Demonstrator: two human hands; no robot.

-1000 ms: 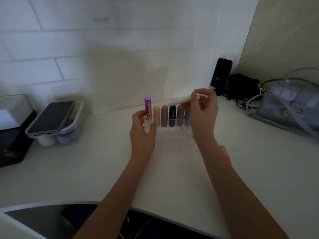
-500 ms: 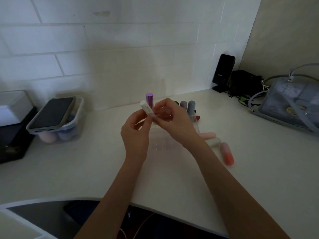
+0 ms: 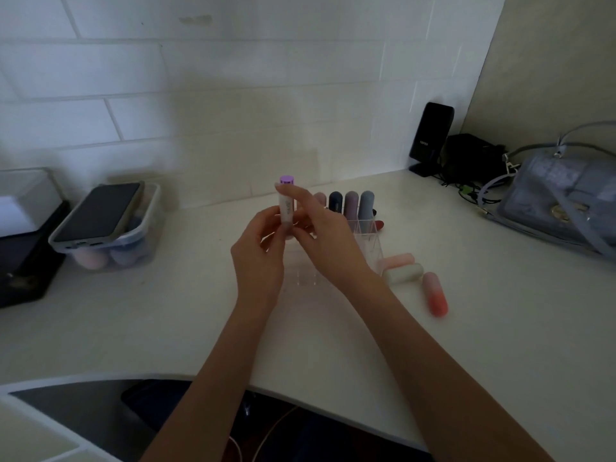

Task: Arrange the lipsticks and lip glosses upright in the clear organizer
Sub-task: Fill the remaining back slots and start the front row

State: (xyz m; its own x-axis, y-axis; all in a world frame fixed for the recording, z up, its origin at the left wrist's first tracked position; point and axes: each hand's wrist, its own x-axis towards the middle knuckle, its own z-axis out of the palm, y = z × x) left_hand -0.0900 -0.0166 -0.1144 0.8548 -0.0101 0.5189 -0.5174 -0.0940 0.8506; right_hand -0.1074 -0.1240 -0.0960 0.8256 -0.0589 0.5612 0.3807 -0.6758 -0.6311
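Note:
The clear organizer [image 3: 368,243] stands mid-counter, and its back row holds several upright tubes, among them a purple-capped tube [image 3: 287,180], a dark one [image 3: 335,201] and a grey-blue one [image 3: 366,205]. A white lip tube [image 3: 286,208] stands nearly upright over the organizer's left side, held from both sides by my left hand [image 3: 258,258] and my right hand [image 3: 325,235]. To the organizer's right a pink tube [image 3: 398,260], a pale green tube [image 3: 403,273] and a coral tube [image 3: 435,293] lie flat. A red lipstick [image 3: 379,224] lies behind the organizer.
A plastic tub [image 3: 110,241] with makeup sponges and a phone [image 3: 100,211] on top sits at the left, next to a black tray [image 3: 23,261]. A grey handbag [image 3: 560,201], black speaker [image 3: 430,135] and cables occupy the back right. The counter edge curves near me.
My right hand carried the white tube from above the organizer's right end to its left side, turning it from sideways to nearly upright. My left hand left the purple-capped tube and joined the hold.

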